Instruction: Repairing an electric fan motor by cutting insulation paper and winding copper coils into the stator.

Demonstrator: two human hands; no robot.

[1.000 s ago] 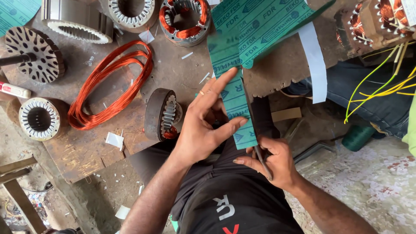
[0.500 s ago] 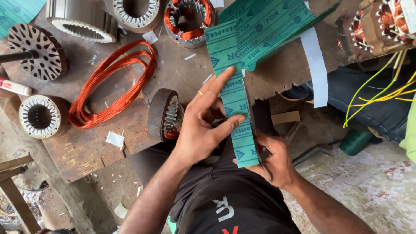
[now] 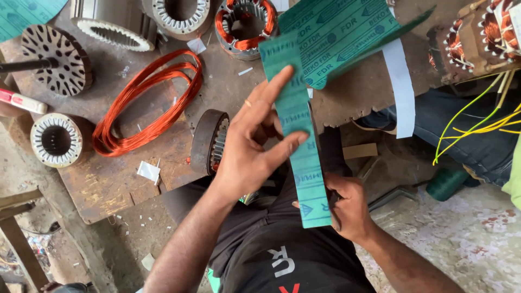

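A person's two bare hands worked over a strip of green insulation paper, seen from above. The strip ran from a large green sheet lying far on the workbench down toward the person's lap. The left hand lay spread against the strip's left side, index finger stretched up along it and thumb pressed across its front near the middle. The right hand was closed around the strip's near end, gripping it by the lower right edge; whether it also held a tool could not be told. The two hands were apart, one above the other along the strip.

On the rusty workbench, a coil of orange copper wire lay left of the left hand. A small stator core stood on edge just beside the left wrist. Further left sat a round stator, and beyond it a slotted rotor on a shaft. Along the far edge stood a finned motor housing, an empty stator ring and a stator wound with copper. A white paper strip hung off the bench to the right. At far right a wound motor trailed yellow wires. The person wore a dark shirt.
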